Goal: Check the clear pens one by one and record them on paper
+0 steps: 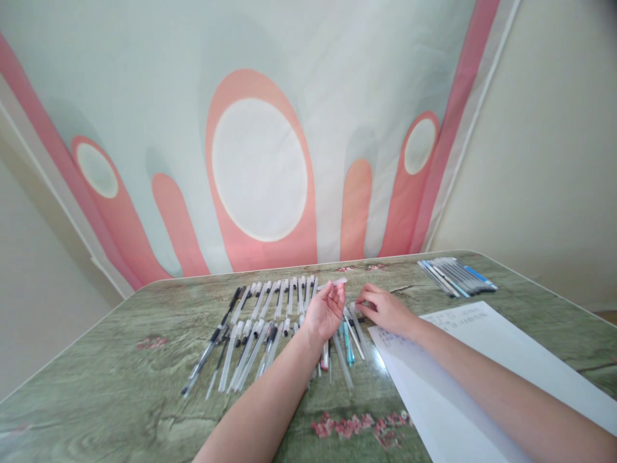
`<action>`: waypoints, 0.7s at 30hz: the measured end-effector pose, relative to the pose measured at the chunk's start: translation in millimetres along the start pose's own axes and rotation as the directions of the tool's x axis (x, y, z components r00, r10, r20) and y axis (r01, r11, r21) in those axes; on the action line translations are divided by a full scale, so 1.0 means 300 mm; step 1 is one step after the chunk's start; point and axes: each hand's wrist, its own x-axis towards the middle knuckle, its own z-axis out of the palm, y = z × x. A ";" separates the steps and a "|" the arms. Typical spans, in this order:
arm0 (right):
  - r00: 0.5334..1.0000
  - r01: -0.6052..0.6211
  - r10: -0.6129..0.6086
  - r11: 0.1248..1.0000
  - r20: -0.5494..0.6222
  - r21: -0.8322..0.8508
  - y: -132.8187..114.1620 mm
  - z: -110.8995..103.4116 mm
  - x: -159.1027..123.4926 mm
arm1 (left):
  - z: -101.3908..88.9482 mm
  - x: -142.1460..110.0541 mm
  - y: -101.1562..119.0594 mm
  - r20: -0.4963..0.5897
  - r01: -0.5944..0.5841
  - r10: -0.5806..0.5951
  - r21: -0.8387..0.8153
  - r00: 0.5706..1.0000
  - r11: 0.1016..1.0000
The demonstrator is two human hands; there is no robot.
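My left hand (328,312) is raised above the pen parts, palm turned up. Its fingers close on a pale, see-through pen barrel (340,281) that lies across the fingertips. To its right, my right hand (383,307) is low over the table with thumb and fingers drawn together; what they hold, if anything, is too small to tell. Just left of those fingertips lies a clear pen piece (354,316). Under and around my left hand are a turquoise pen (348,344) and several clear barrels (247,360) with caps. My left forearm hides some of them.
An upper row of clear capped pens (274,299) lies behind the lower one. Black pens (205,354) edge the left side. White paper with writing (486,366) lies under my right forearm. A stack of grey and blue pens (457,276) sits far right on the wood-patterned table (120,379).
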 end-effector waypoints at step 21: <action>0.973 0.044 -0.038 0.999 0.227 -0.022 -0.030 -0.061 -0.001 | -0.003 -0.004 -0.002 0.024 0.011 -0.012 0.022 1.000 1.000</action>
